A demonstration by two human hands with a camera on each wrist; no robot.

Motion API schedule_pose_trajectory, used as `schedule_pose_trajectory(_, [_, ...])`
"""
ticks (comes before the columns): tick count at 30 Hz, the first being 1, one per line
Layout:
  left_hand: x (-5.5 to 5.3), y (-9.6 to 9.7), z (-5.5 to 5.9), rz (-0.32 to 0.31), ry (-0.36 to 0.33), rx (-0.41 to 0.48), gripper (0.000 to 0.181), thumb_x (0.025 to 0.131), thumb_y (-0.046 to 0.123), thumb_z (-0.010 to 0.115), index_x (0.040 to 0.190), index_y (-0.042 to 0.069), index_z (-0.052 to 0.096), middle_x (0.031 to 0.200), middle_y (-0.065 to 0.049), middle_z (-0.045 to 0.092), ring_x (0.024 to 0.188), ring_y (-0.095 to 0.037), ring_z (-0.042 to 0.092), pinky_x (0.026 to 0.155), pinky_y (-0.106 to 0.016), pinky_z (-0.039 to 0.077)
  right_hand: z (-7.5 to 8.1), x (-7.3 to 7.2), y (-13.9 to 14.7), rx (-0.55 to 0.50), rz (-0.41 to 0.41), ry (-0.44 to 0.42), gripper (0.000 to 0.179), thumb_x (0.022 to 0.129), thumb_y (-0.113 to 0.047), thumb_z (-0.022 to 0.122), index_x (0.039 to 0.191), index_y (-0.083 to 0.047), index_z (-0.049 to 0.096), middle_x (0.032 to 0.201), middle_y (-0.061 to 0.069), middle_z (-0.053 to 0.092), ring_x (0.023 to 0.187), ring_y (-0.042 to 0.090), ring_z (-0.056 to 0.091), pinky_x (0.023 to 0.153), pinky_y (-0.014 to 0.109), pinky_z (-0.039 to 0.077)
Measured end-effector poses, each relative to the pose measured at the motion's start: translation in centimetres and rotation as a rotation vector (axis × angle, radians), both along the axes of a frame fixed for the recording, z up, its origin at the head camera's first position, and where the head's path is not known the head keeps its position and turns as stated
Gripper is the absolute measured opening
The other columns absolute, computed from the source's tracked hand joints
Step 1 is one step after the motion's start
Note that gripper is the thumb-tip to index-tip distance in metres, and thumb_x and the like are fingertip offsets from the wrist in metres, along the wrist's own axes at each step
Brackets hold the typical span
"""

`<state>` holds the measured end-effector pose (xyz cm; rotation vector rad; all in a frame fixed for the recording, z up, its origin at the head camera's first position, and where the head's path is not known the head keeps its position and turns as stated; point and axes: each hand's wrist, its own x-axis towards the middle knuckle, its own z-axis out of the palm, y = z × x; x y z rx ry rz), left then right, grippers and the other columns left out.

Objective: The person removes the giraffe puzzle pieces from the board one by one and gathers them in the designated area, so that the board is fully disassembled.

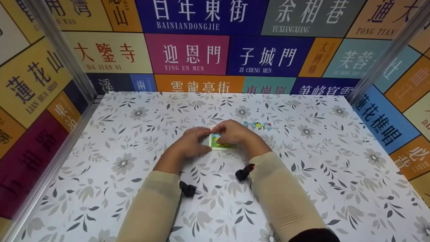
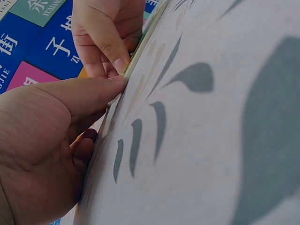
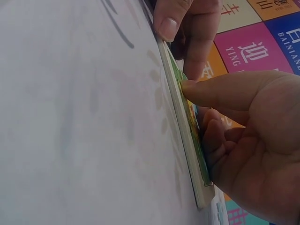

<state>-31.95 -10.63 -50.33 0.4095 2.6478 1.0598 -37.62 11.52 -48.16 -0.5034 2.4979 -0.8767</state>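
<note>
Puzzle board [image 1: 224, 145] is where it's all happening in my head feed: left hand [image 1: 192, 143] grips its left edge, thumb at the near corner, fingers at the far one, while the right hand [image 1: 233, 131] reaches over it, thumb on the picture. I'd call this seating a piece; next move probably wants a firm press, then a reach to the loose pieces [image 1: 258, 126] beyond the board, off to its right. Wall panels [image 1: 191, 55] past the board read YING EN MEN, ZI CHENG MEN, BAINIANDONGJIE; no brand I can make out on the board. Left wrist cam gives me both thumbs close together at the board's edge, clipped JIE past it. Right wrist shows the right thumb on the picture, but I can't tell if a piece is pinched; YING is legible beyond.
</note>
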Motion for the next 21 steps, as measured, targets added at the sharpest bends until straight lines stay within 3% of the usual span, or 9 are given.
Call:
schedule_pose_trajectory(10, [0.1, 0.0, 0.0, -0.001, 0.001, 0.005, 0.071, 0.094, 0.029, 0.081, 0.159, 0.019, 0.053, 0.171, 0.003, 0.043, 0.166, -0.029, 0.024, 0.137, -0.050, 0.019, -0.6, 0.0, 0.5, -0.085, 0.032, 0.063, 0.031, 0.095, -0.011, 0.074, 0.126, -0.019, 0.075, 0.121, 0.006, 0.070, 0.112, 0.024, 0.062, 0.099, 0.041, 0.054])
schedule_pose_trajectory(17, [0.2, 0.0, 0.0, 0.005, -0.013, 0.004, 0.072, 0.094, 0.031, 0.080, 0.160, 0.021, 0.053, 0.171, 0.004, 0.043, 0.166, -0.027, 0.023, 0.137, -0.049, 0.019, -0.2, 0.3, 1.1, -0.186, -0.037, 0.049, 0.021, 0.104, -0.020, 0.069, 0.121, -0.021, 0.079, 0.113, 0.003, 0.075, 0.093, 0.019, 0.066, 0.079, 0.032, 0.056])
schedule_pose_trajectory(21, [0.2, 0.1, 0.1, 0.006, -0.012, -0.005, 0.072, 0.094, 0.032, 0.081, 0.160, 0.022, 0.053, 0.171, 0.005, 0.042, 0.166, -0.027, 0.023, 0.137, -0.049, 0.019, 0.4, 0.2, 1.6, -0.271, -0.091, -0.002, 0.019, 0.102, -0.022, 0.072, 0.120, -0.021, 0.079, 0.109, 0.003, 0.074, 0.093, 0.018, 0.067, 0.079, 0.030, 0.056])
